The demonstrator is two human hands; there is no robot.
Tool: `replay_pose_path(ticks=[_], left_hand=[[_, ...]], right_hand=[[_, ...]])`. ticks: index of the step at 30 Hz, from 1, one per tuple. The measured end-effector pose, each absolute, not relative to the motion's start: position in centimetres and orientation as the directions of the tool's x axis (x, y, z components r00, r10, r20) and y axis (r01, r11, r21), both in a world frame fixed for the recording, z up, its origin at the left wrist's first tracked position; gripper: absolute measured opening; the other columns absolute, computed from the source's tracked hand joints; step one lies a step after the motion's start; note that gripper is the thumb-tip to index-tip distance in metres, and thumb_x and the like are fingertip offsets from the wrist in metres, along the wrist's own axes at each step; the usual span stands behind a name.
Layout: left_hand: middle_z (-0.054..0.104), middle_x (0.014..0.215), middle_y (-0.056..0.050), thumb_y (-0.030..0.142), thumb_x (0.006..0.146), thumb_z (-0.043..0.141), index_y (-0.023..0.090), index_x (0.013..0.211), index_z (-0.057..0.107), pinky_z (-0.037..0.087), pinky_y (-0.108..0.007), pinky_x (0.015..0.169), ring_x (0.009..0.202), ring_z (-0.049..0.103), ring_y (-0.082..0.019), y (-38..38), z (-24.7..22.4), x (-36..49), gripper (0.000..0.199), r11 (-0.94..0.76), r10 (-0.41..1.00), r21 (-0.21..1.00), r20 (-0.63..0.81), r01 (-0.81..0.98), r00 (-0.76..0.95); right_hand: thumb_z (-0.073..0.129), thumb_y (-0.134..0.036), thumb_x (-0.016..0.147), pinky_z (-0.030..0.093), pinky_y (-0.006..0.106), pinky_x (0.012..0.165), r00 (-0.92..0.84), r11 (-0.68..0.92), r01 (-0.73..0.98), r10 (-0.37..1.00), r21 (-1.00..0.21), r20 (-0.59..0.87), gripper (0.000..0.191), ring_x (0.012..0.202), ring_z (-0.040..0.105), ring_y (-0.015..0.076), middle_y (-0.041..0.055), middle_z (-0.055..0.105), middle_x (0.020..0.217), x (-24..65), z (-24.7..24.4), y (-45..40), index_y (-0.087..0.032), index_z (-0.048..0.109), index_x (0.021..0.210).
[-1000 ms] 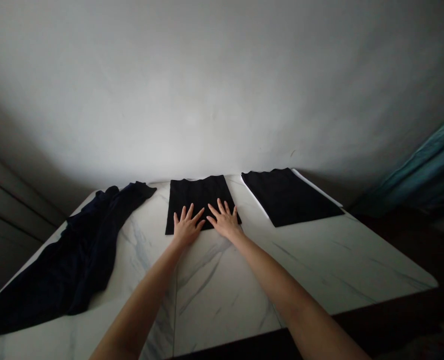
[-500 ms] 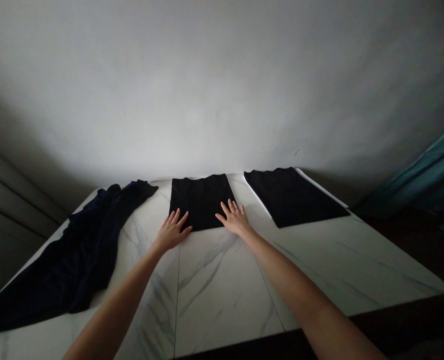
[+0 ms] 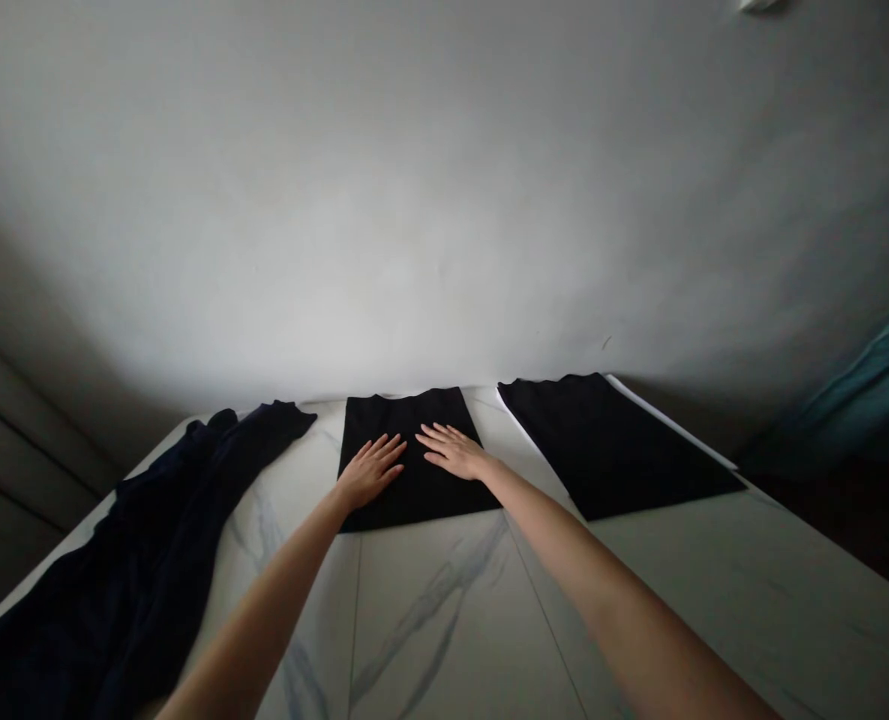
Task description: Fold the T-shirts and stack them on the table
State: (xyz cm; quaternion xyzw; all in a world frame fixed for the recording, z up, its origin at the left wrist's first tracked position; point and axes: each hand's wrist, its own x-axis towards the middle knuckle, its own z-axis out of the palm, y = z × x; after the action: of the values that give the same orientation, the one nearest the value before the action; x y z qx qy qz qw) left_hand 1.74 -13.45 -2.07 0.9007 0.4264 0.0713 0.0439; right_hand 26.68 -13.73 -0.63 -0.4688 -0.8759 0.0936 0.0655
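A folded black cloth (image 3: 414,500) lies flat on the marble-patterned table (image 3: 429,620), its far edge slightly wavy near the wall. My left hand (image 3: 373,468) rests on its left half, palm down and fingers stretched out. On the right half lies my right hand (image 3: 451,451), also flat, with the fingers pointing left. Neither hand grips anything. Whether the cloth is a garment I cannot tell.
At the right, another folded black cloth (image 3: 609,440) lies over something white (image 3: 673,420). A rumpled dark navy garment (image 3: 159,540) spreads along the table's left side. A pale wall (image 3: 414,200) rises behind, and teal fabric (image 3: 856,390) hangs at the far right.
Both hands have slid inward and farther onto the middle cloth, from its near corners. The camera has tilted up, so the table sits lower in view.
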Motion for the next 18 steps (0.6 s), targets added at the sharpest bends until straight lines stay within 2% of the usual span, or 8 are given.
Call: replay_pose_path(ticks=[5, 12, 18], left_hand=[[0.02, 0.161, 0.003, 0.055, 0.1, 0.023, 0.04, 0.151, 0.026, 0.016, -0.05, 0.12, 0.149, 0.015, -0.025, -8.8, -1.0, -0.6, 0.054, -0.687, 0.721, 0.153, 0.017, 0.711, 0.693], [0.019, 0.162, 0.002, 0.049, 0.101, 0.025, 0.036, 0.152, 0.025, 0.012, -0.046, 0.121, 0.15, 0.011, -0.022, -2.6, -0.9, -1.0, 0.053, -0.655, 0.753, 0.137, 0.045, 0.743, 0.656], [0.021, 0.162, 0.003, 0.05, 0.1, 0.026, 0.034, 0.152, 0.027, 0.013, -0.044, 0.121, 0.15, 0.013, -0.021, -0.1, -1.0, -1.0, 0.054, -0.625, 0.78, 0.123, 0.066, 0.771, 0.622]], right_hand=[[0.031, -0.05, 0.102, 0.013, 0.044, 0.121, -0.521, 0.514, 0.829, 0.853, -0.22, 0.028, 0.055, 0.149, 0.014, 0.0231, 0.0042, 0.017, 0.162, 29.2, -0.8, -9.7, -0.029, 0.03, 0.153], [0.032, -0.051, 0.102, 0.014, 0.042, 0.121, -0.499, 0.498, 0.838, 0.865, -0.222, 0.06, 0.053, 0.149, 0.014, 0.0206, -0.0006, 0.018, 0.162, 29.8, -1.2, -4.9, -0.034, 0.03, 0.152], [0.031, -0.051, 0.102, 0.014, 0.041, 0.121, -0.506, 0.511, 0.828, 0.858, -0.231, 0.088, 0.053, 0.149, 0.015, 0.019, -0.0018, 0.018, 0.162, 30.2, -1.3, -2.5, -0.034, 0.029, 0.152]])
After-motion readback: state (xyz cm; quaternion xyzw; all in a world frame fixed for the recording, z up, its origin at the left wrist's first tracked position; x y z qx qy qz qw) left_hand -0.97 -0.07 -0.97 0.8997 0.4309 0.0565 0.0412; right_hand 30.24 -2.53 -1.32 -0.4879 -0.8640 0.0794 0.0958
